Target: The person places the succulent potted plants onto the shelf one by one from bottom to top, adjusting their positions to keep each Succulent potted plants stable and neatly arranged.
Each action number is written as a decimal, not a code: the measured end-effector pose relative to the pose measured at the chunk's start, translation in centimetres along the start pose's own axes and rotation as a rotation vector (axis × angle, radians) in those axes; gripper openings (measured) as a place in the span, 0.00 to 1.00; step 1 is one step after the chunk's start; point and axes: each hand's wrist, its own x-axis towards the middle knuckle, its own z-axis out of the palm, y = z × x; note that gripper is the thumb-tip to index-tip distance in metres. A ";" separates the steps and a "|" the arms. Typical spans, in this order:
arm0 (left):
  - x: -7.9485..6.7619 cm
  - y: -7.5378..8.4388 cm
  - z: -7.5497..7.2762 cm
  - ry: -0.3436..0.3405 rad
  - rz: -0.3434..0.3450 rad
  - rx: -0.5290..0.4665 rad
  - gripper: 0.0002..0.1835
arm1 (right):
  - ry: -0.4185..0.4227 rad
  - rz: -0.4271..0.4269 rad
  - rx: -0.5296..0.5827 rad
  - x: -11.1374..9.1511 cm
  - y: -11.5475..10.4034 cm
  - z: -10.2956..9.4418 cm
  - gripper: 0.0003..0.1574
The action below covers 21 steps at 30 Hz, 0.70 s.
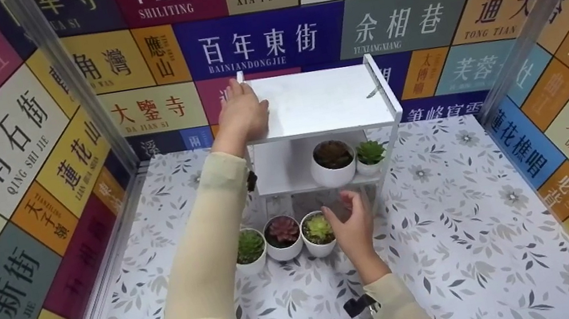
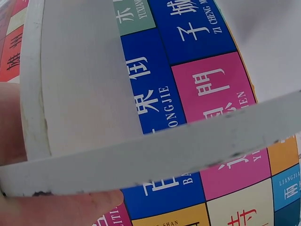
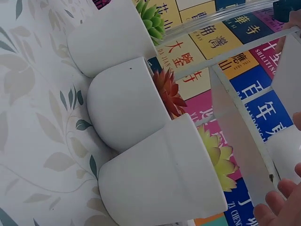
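A white shelf rack (image 1: 320,98) stands at the back, and my left hand (image 1: 243,111) grips its upper left side. In the left wrist view, fingers lie on both sides of the white rail (image 2: 141,165). My right hand (image 1: 353,226), fingers apart and holding nothing, is just right of a white pot with a yellow-green succulent (image 1: 319,227). Beside that pot stand one with a dark red succulent (image 1: 282,230) and one with a green succulent (image 1: 250,245), partly behind my left sleeve. The right wrist view shows the yellow-green succulent's pot (image 3: 160,174) close up, apart from the fingertips.
On the rack's middle tier, a larger white pot with a brownish plant (image 1: 333,170) sits next to a small green succulent (image 1: 370,152). A leaf-patterned cloth (image 1: 466,244) covers the table. Panels with printed signs (image 1: 265,41) enclose the back and sides.
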 end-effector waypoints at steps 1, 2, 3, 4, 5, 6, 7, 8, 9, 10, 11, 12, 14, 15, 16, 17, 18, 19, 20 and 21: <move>0.0 0.0 0.0 -0.003 -0.001 0.000 0.41 | -0.001 -0.001 -0.003 -0.1 0.1 0.0 0.30; 0.0 0.0 0.0 -0.004 0.000 0.001 0.41 | -0.004 -0.002 -0.006 -0.2 0.2 0.0 0.31; -0.1 0.0 0.0 0.000 0.002 0.004 0.41 | -0.008 -0.002 -0.009 -0.2 0.3 0.0 0.31; -0.1 0.0 0.0 0.002 0.004 0.009 0.41 | -0.012 0.000 -0.016 -0.3 0.4 0.0 0.31; -0.1 -0.1 0.0 0.006 0.007 0.014 0.41 | -0.016 0.001 -0.022 -0.4 0.6 0.0 0.32; -0.1 -0.1 0.0 0.006 0.009 0.022 0.41 | -0.020 0.004 -0.031 -0.5 0.7 0.0 0.32; -0.1 -0.1 0.1 0.006 0.013 0.031 0.41 | -0.024 0.007 -0.039 -0.6 0.8 0.1 0.32; -0.1 -0.1 0.1 0.003 0.017 0.045 0.42 | -0.028 0.010 -0.045 -0.7 0.9 0.1 0.33; -0.1 -0.1 0.1 -0.004 0.020 0.060 0.42 | -0.031 0.015 -0.051 -0.9 1.0 0.2 0.33; -0.1 -0.1 0.0 -0.015 0.021 0.069 0.43 | -0.035 0.017 -0.056 -0.9 1.1 0.2 0.33; -0.1 -0.1 0.0 -0.027 0.020 0.079 0.43 | -0.040 0.020 -0.059 -1.0 1.2 0.2 0.34; -0.1 0.0 0.0 -0.039 0.017 0.087 0.44 | -0.047 0.024 -0.061 -1.1 1.3 0.3 0.35; -0.1 0.0 -0.2 -0.057 0.011 0.097 0.44 | -0.065 0.032 -0.059 -1.2 1.4 0.3 0.36; -0.2 0.0 -0.2 -0.062 0.010 0.098 0.45 | -0.076 0.039 -0.060 -1.3 1.5 0.4 0.37; -0.2 0.0 -0.3 -0.066 0.009 0.096 0.45 | -0.086 0.045 -0.058 -1.4 1.6 0.4 0.39; -0.2 0.1 -0.3 -0.070 0.009 0.096 0.45 | -0.096 0.053 -0.055 -1.4 1.8 0.4 0.40; -0.2 0.1 -0.4 -0.072 0.011 0.095 0.45 | -0.105 0.059 -0.054 -1.5 1.9 0.5 0.41; -0.3 0.1 -0.5 -0.076 0.014 0.095 0.45 | -0.112 0.065 -0.056 -1.6 2.1 0.5 0.43; -0.3 0.1 -0.5 -0.081 0.017 0.095 0.45 | -0.119 0.071 -0.061 -1.6 2.2 0.5 0.44; -0.3 0.1 -0.6 -0.087 0.021 0.095 0.45 | -0.125 0.077 -0.067 -1.7 2.3 0.6 0.46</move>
